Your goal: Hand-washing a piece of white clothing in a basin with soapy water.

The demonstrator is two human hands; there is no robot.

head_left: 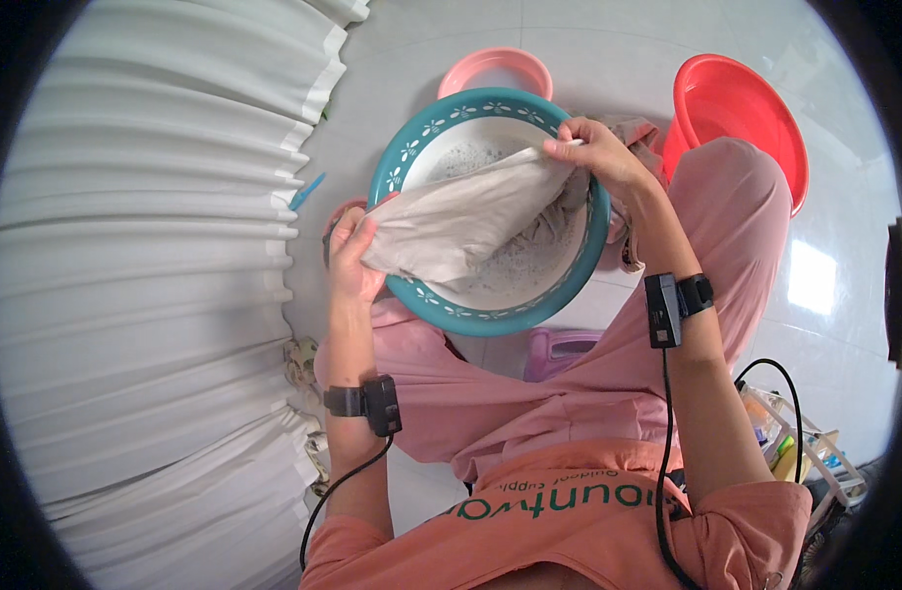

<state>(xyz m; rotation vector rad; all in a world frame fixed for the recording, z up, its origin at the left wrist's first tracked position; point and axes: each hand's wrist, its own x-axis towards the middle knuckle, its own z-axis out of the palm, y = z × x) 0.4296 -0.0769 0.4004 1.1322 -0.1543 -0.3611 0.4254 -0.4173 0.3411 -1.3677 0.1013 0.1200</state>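
Note:
A pale, wet-looking cloth [465, 214] is stretched slantwise over a teal-rimmed basin [487, 322] of sudsy water. Its lower left end is gripped in my left hand [353, 254], at the basin's left rim. Its upper right end is pinched by my right hand [594, 153], above the basin's right rim. Beneath the cloth, greyish fabric [546, 227] lies partly in the suds; the rest of it is hidden.
A pink basin [457, 71] stands behind the teal one, and a red tub [797, 140] at the right. More fabric [635, 133] lies between them. A white curtain [163, 243] hangs along the left. A purple plastic stool [550, 354] and a rack [827, 450] stand nearer me.

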